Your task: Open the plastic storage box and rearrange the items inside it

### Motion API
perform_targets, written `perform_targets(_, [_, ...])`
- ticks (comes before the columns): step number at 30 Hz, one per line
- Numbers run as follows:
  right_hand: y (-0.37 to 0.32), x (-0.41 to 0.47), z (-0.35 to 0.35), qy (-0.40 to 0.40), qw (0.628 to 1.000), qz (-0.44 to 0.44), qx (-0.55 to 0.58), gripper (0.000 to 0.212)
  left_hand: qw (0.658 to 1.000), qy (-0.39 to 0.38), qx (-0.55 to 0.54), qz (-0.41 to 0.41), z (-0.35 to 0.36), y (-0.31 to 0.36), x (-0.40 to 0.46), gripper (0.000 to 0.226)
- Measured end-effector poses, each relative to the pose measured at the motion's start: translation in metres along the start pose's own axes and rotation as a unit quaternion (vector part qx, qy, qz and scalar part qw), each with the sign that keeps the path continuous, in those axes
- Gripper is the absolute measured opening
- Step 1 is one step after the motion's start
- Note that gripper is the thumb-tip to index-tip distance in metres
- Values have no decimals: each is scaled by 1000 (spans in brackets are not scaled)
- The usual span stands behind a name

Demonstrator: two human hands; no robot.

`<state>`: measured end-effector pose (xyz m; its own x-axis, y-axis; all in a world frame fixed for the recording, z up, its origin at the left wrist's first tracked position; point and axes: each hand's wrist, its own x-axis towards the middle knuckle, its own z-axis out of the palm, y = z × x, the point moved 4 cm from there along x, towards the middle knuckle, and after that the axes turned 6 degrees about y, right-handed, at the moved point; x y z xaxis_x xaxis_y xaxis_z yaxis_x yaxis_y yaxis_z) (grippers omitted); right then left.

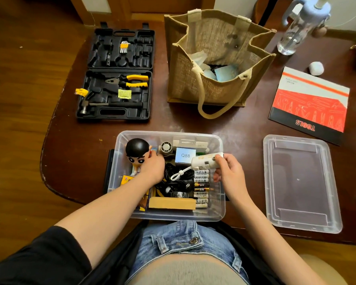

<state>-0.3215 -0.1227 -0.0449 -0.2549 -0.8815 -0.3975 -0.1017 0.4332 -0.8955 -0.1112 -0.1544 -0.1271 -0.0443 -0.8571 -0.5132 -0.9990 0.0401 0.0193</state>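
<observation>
The clear plastic storage box (219, 214) stands open at the table's near edge, its lid (302, 184) lying flat to the right. Inside are a black-haired figurine (136, 152), a small fan (165, 147), a blue Q88 box (185, 155), black cables (173, 182), a row of batteries (201, 188) and a cardboard piece (172, 203). My left hand (153, 167) reaches into the box and grips the figurine's body. My right hand (227, 168) holds a white cylindrical device (203, 162) with a white cord loop above the batteries.
An open black tool case (117, 75) with yellow pliers and a hammer lies at the back left. A jute tote bag (214, 58) stands behind the box. A red TOOLS booklet (310, 103), a water bottle (300, 25) and a white ball (316, 68) sit at the right.
</observation>
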Motion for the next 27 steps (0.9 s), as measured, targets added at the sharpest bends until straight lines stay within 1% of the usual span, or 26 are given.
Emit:
perform_targets(4, [1,0,4,-12,1000,-1,-8,15,999,8,-52,-6,-1,-2,-1,19])
perform_targets(8, [1,0,6,-13,1000,-7,-24,14,997,-6,-76,-17,-1,-3,-1,20])
perform_targets(12, [2,0,2,-4,1000,-9,-29,14,991,-18,-123,-44,-2,-3,1,12])
perform_targets(14, [4,-1,2,-1,1000,-7,-30,16,987,-38,-138,-67,-1,-4,1,18])
perform_targets(17, [6,-3,3,2,999,-2,-38,25,981,-78,-158,-88,3,-4,2,27])
perform_targets(22, [7,-6,4,-8,999,-1,-42,25,980,-106,-157,-60,4,0,6,25])
perform_targets(25, [7,-7,3,-5,999,1,-35,20,986,-91,-132,-39,-1,-1,5,34])
perform_targets(27, [9,-7,1,-1,1000,3,-30,16,991,-78,-110,-7,-9,-1,0,35])
